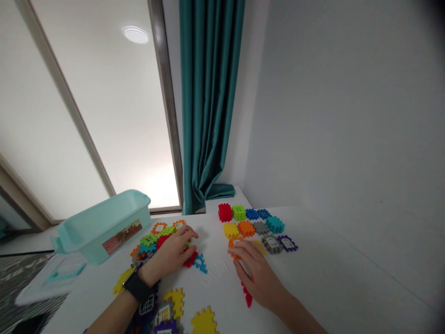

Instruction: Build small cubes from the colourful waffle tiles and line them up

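Note:
My left hand (172,255), a dark watch on its wrist, reaches over a mixed heap of notched plastic pieces. Its fingers are apart above red and green pieces (167,231). A blue piece (200,263) lies just past its fingertips. My right hand (255,273) is bent over an orange framed piece (236,241), fingertips at its near edge; whether they grip it is hidden. Beside that hand lies a red pointed piece (247,295). Sorted stacks stand beyond: red (225,212), green (239,212), yellow (231,230), orange (246,228) and teal (275,224).
A mint plastic bin (104,227) stands at the left, with a white lid (52,278) near it. Yellow pieces (204,321) and purple pieces (166,327) lie at the near edge of the white table (320,269). A green curtain (210,102) hangs behind.

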Tool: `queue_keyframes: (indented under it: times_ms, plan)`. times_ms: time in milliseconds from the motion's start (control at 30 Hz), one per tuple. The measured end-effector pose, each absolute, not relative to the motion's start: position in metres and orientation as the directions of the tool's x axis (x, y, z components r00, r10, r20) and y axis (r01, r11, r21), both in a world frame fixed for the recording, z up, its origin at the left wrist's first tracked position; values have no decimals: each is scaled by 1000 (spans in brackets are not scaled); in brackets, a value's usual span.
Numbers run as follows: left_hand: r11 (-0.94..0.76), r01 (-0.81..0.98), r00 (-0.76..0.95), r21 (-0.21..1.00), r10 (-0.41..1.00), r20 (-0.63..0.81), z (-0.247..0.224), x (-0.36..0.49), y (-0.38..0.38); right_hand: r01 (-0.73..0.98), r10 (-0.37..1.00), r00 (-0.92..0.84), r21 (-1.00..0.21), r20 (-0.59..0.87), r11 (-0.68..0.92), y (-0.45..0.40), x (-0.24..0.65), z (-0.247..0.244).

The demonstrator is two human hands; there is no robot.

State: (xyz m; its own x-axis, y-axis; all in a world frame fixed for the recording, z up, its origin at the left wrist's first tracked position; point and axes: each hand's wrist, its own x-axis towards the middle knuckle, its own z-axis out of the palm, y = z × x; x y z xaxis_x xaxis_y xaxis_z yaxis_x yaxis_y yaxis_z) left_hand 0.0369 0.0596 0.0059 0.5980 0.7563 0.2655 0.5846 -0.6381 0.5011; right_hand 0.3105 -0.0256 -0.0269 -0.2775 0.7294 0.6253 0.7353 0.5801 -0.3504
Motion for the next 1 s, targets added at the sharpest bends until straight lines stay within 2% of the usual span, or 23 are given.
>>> queue_keyframes:
  times_ms: [133,300,433,533,667,800,1000]
  plan:
    - [-625,596,592,504,766,250,9,21,32,734,695,-350,-277,628,621,-24,303,-24]
    - [-647,618,590,447,757,280,4,2,9,719,651,-485,-157,584,677,-28,284,-12]
    - [-635,725,543,267,766,344,-9,-6,3,746,690,-566,-75,451,661,-32,259,-9]
    - [-601,782,505,162,765,399,-14,-10,0,785,732,-563,-29,382,619,-28,240,-13]
    - [-589,793,489,154,767,415,-14,-13,-5,844,790,-510,19,340,536,-15,221,-18]
    - [-589,792,497,160,774,392,-14,-12,-8,891,842,-432,7,323,454,-4,212,-21]
    - [-617,767,524,176,761,382,-15,-5,-8,901,857,-411,-8,312,435,1,212,-28]
